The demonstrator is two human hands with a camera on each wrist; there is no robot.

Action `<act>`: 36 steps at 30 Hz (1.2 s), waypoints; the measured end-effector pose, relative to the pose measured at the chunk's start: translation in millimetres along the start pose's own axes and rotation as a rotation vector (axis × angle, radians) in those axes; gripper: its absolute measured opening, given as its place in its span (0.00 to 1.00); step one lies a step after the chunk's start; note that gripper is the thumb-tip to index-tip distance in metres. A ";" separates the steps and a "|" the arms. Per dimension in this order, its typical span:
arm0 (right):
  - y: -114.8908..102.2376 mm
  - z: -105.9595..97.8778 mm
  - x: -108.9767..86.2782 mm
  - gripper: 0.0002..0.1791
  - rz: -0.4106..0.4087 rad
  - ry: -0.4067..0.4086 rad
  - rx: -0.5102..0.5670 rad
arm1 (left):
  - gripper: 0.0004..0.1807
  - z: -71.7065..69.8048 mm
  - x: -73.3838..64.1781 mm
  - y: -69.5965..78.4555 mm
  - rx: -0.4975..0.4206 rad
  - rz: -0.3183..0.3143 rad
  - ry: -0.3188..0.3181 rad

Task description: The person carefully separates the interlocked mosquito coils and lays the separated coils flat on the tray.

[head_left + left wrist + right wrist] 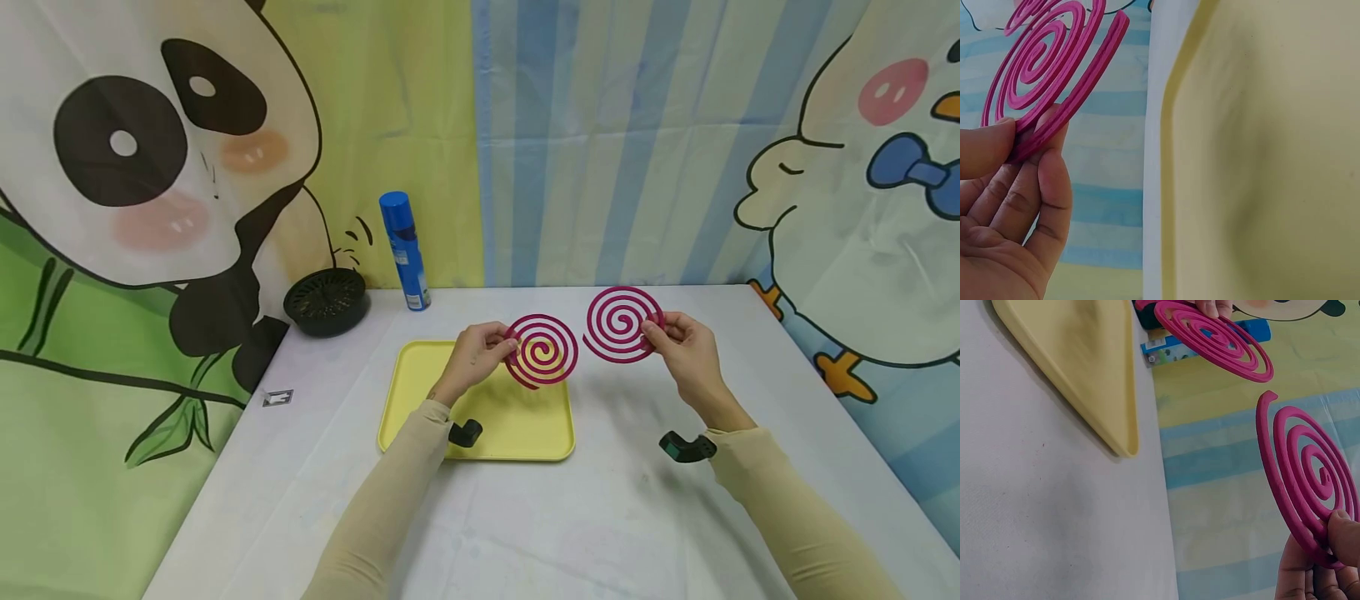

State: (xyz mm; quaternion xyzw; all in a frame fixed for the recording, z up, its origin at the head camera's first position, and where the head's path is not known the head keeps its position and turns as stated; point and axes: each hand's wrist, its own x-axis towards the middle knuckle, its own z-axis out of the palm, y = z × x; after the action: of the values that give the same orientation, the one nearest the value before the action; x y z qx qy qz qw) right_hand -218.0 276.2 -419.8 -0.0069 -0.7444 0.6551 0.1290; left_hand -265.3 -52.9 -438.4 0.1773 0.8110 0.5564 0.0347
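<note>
Two magenta mosquito coils are held up side by side, a small gap between them in the head view. My left hand (477,357) pinches one mosquito coil (542,349) at its left edge, thumb on the near face and fingers behind, over the yellow tray (480,455). My right hand (686,350) pinches the other mosquito coil (624,325) by its right edge, above the white table. In the left wrist view the left coil (1038,59) stands tilted between thumb and fingers. The right wrist view shows the right coil (1310,469) upright, its outer tail end pointing up.
A black round slotted holder (327,302) sits at the table's back left corner. Beside it stands a blue spray can (405,252). A small printed label (277,398) lies on the white table (525,525) near its left edge. Printed curtains hang behind and at both sides.
</note>
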 end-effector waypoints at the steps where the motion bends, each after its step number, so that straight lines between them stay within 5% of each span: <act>1: 0.1 0.0 0.1 0.15 0.001 -0.001 0.001 | 0.07 -0.3 -0.2 0.3 -0.008 -0.001 0.007; 20: 1.9 4.4 1.3 0.15 0.021 -0.013 -0.006 | 0.07 -6.3 0.3 -2.0 -0.136 0.008 0.188; 36: 0.3 16.5 1.7 0.16 0.041 -0.023 -0.083 | 0.08 -14.5 -2.1 -4.3 -0.154 0.001 0.213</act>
State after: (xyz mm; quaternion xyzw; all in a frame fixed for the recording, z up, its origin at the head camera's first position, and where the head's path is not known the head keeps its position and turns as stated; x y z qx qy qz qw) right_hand -222.9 260.5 -421.6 -0.0202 -0.7721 0.6262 0.1066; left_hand -268.2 -67.8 -437.2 0.1146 0.7650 0.6326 -0.0385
